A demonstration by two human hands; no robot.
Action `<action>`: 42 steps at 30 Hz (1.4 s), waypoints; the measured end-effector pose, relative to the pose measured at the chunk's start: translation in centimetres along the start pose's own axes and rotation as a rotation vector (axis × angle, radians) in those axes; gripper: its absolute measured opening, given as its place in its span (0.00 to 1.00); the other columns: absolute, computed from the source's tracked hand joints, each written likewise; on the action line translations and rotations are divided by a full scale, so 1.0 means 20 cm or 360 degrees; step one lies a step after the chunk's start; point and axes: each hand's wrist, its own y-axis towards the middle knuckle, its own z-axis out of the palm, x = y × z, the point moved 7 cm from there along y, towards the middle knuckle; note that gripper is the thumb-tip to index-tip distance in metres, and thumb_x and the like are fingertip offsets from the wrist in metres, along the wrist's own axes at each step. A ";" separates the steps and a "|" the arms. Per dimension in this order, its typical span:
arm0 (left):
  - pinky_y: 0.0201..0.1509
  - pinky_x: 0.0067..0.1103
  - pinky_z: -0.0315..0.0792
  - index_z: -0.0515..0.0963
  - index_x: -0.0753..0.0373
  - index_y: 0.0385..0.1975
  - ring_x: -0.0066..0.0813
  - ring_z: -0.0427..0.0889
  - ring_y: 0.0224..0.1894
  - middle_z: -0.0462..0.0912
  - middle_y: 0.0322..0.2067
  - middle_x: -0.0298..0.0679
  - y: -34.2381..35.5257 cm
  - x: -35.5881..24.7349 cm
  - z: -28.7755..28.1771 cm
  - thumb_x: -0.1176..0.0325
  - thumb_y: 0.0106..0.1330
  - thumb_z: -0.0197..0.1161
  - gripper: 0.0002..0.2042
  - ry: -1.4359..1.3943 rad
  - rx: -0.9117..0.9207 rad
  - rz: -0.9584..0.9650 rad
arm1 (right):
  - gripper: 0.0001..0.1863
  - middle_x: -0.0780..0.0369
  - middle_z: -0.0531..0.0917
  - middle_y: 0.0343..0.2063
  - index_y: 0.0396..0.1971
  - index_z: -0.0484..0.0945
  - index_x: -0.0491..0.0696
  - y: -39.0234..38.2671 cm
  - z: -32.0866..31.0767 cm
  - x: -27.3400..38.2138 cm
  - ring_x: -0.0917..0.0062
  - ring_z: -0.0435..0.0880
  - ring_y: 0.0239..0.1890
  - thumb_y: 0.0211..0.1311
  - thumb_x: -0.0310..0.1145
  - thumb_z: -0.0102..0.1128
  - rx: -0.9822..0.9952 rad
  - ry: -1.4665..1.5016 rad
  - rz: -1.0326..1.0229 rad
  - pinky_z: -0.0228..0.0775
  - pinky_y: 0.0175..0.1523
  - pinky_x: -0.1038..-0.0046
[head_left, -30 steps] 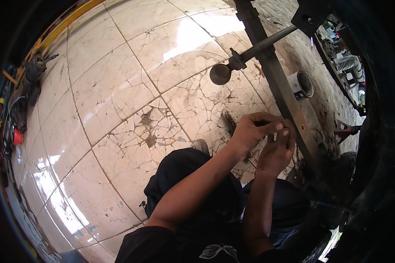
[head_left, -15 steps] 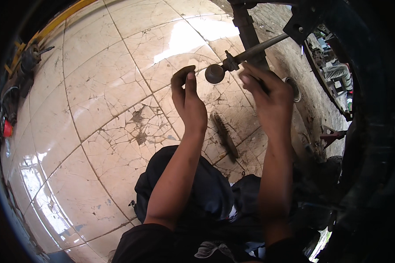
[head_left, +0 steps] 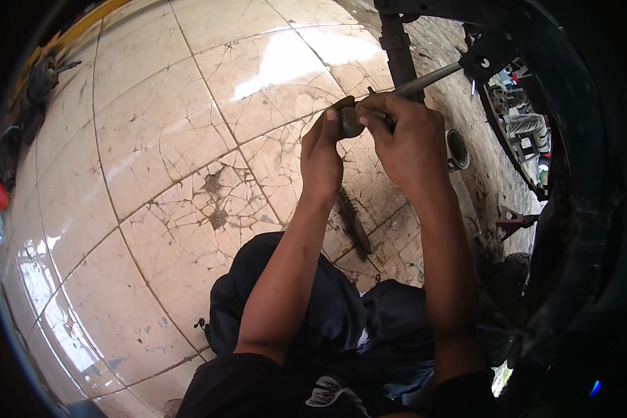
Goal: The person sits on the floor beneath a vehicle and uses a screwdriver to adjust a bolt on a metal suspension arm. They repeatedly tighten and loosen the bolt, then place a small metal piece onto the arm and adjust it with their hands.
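Note:
A metal rod (head_left: 435, 78) slants down from the dark frame at the upper right. At its near tip is a rounded, dark rod end (head_left: 351, 124), which looks like a tie rod end. My left hand (head_left: 322, 159) is closed on the left side of that rounded part, thumb and fingers pressed to it. From the right, my right hand (head_left: 412, 143) pinches at the same end, its thumb and fingertips bent together where the round part meets the rod. My fingers cover much of the joint. Below the hands, a bristled brush (head_left: 355, 226) lies on the tiles.
Cracked tiles (head_left: 153, 139) spread to the left, with dark tools or parts (head_left: 38, 87) along the far left edge. A round can-like thing (head_left: 457, 150) stands beyond my right wrist. A reddish stand (head_left: 515, 221) is at the right, near the dark vehicle frame (head_left: 585, 174).
Both hands have closed in on the rod end: the left moved right and took hold of the rounded part, and the right came to a pinch beside it. The view shifted slightly.

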 end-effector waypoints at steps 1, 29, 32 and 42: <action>0.70 0.28 0.69 0.82 0.67 0.64 0.31 0.83 0.59 0.88 0.54 0.43 0.00 0.00 0.01 0.51 0.87 0.48 0.26 -0.0034 0.0012 -0.0022 | 0.07 0.54 0.92 0.32 0.42 0.90 0.44 0.01 0.01 -0.01 0.63 0.93 0.35 0.67 0.28 0.71 -0.0004 -0.0018 0.0012 0.83 0.43 0.66; 0.75 0.31 0.74 0.72 0.76 0.70 0.37 0.80 0.67 0.81 0.64 0.51 -0.01 -0.01 -0.01 0.59 0.87 0.51 0.25 -0.0242 0.0059 -0.0095 | 0.14 0.57 0.93 0.35 0.47 0.93 0.50 0.08 0.02 -0.08 0.71 0.92 0.34 0.68 0.40 0.75 0.0233 -0.0110 0.0018 0.80 0.43 0.68; 0.75 0.31 0.74 0.73 0.76 0.70 0.37 0.80 0.67 0.81 0.64 0.51 -0.01 -0.04 0.00 0.59 0.87 0.51 0.25 -0.0252 0.0061 -0.0084 | 0.13 0.58 0.93 0.34 0.47 0.93 0.50 0.08 0.01 -0.07 0.71 0.91 0.33 0.68 0.40 0.75 0.0224 -0.0106 0.0034 0.80 0.42 0.69; 0.73 0.30 0.74 0.75 0.75 0.68 0.36 0.83 0.63 0.84 0.60 0.49 -0.03 -0.02 -0.02 0.59 0.86 0.52 0.24 -0.0259 -0.0002 -0.0070 | 0.08 0.56 0.92 0.30 0.40 0.93 0.47 0.04 0.01 -0.05 0.66 0.92 0.33 0.67 0.34 0.74 0.0083 -0.0036 -0.0092 0.82 0.43 0.66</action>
